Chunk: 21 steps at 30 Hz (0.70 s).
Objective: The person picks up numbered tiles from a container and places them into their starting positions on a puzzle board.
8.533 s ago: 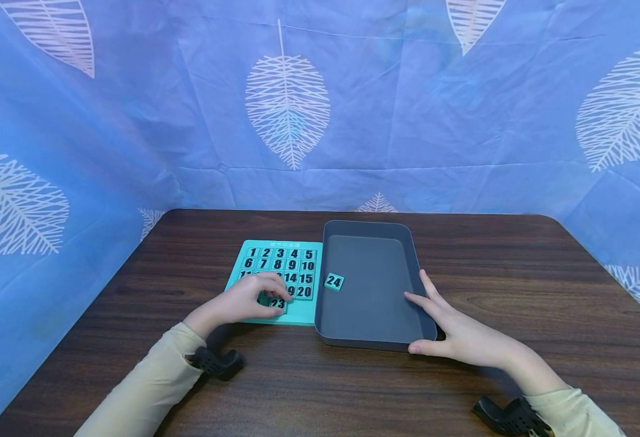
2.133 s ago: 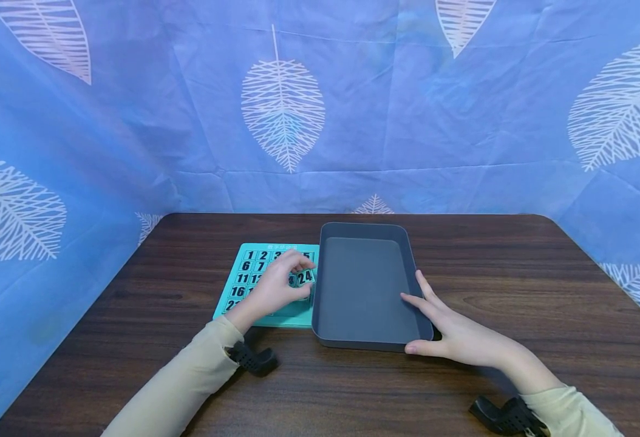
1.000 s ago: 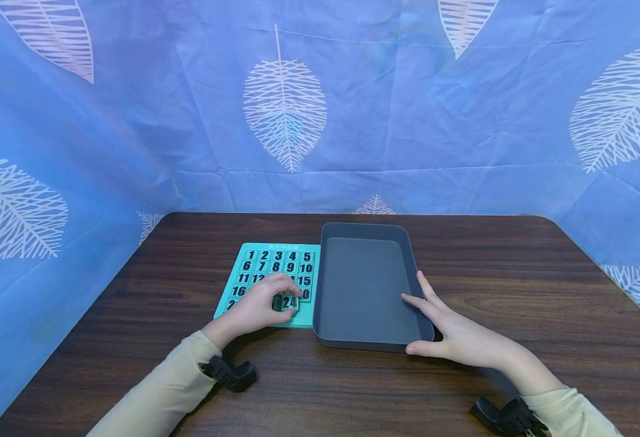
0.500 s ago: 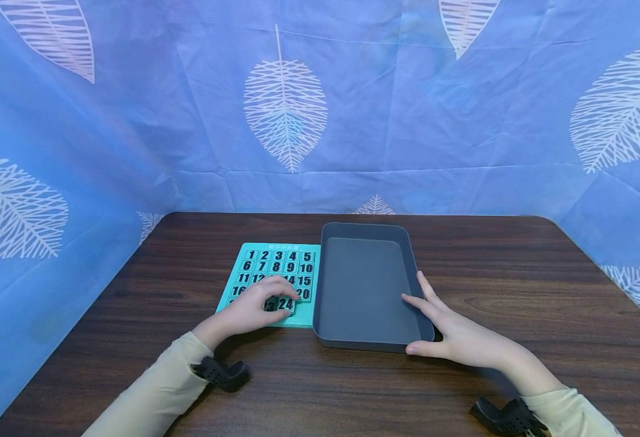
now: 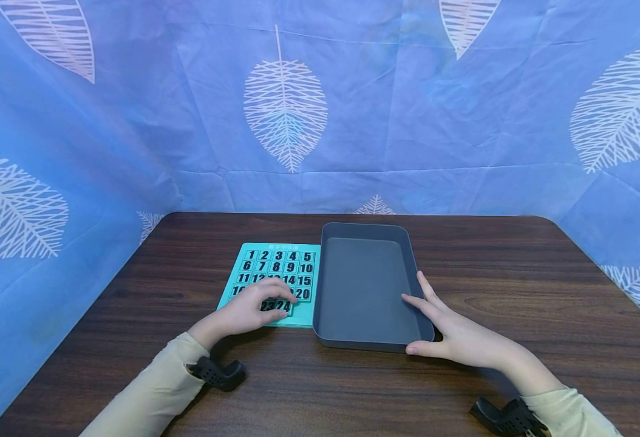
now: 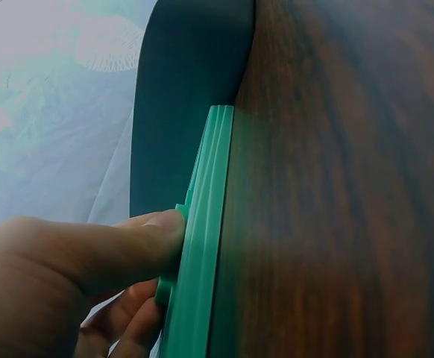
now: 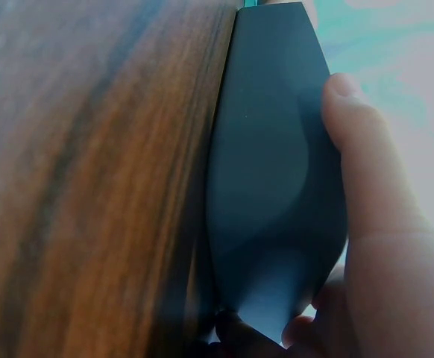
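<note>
My left hand [image 5: 246,309] pinches the number tile 24 [image 5: 283,307] between thumb and fingers, low on the turquoise number board [image 5: 302,315]. Tile 24 lies right beside tile 23 [image 5: 268,306] in the bottom row. The rows above hold tiles in number order, some covered by the hand. In the left wrist view, the thumb [image 6: 139,250] is against the small green tile at the board's face. My right hand [image 5: 456,334] rests spread on the right front corner of a dark grey tray [image 5: 365,229], one finger over its rim. No tile shows inside the tray.
The tray stands against the board's right side on a dark wooden table [image 5: 495,267]. A blue cloth [image 5: 189,91] with white leaf prints hangs behind the table and at both sides. A black wrist device [image 5: 218,373] sits on each forearm.
Tile 24 left the tray, went to the board, and slid left along the bottom row to tile 23, with my left hand pinching it. The right hand has stayed on the tray.
</note>
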Tool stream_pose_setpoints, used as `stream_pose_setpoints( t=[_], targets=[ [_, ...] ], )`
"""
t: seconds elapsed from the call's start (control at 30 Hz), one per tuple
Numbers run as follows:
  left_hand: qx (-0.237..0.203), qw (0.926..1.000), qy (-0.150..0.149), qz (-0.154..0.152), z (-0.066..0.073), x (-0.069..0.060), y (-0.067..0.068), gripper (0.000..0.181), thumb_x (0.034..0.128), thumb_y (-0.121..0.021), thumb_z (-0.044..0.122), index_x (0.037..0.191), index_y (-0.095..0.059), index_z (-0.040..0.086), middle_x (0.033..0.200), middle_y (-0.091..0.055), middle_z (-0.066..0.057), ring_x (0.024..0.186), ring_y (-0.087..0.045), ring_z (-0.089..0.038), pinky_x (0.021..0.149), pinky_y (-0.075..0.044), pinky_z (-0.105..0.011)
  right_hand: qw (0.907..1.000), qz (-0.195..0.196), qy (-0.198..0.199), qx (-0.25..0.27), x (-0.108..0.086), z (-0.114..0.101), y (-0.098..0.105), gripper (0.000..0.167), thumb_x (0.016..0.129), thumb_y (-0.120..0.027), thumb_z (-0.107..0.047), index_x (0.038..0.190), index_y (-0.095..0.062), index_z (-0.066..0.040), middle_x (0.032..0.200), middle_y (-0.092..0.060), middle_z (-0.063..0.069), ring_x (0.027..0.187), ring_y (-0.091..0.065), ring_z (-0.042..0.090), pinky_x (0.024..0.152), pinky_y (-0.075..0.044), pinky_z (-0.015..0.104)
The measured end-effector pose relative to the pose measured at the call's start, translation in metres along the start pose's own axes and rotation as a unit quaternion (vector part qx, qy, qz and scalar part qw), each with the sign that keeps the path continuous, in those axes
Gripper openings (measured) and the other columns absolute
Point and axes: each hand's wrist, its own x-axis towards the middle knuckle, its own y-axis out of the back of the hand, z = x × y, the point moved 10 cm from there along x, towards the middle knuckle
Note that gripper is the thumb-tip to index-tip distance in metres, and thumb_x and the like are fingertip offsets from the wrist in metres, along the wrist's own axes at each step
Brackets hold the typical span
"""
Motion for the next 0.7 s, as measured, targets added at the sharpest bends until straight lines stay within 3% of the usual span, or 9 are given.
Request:
stream_pose_setpoints(
  t=[0.7],
  targets=[
    [0.020, 0.9997, -0.016, -0.004, 0.0041, -0.0002, 0.0009, 0.022, 0.0911, -0.063, 0.007, 0.109, -0.070, 0.017, 0.116, -0.056, 0.004, 0.109, -0.052, -0.016, 0.089, -0.046, -0.040, 1.0000, -0.001, -0.001, 0.000, -0.0002, 0.0000, -0.0004, 0.084, 0.089, -0.061, -0.050, 0.153, -0.021, -0.012, 0.154, 0.027, 0.005, 0.137, -0.018, 0.048, 0.092, -0.040, 0.060]
  ],
)
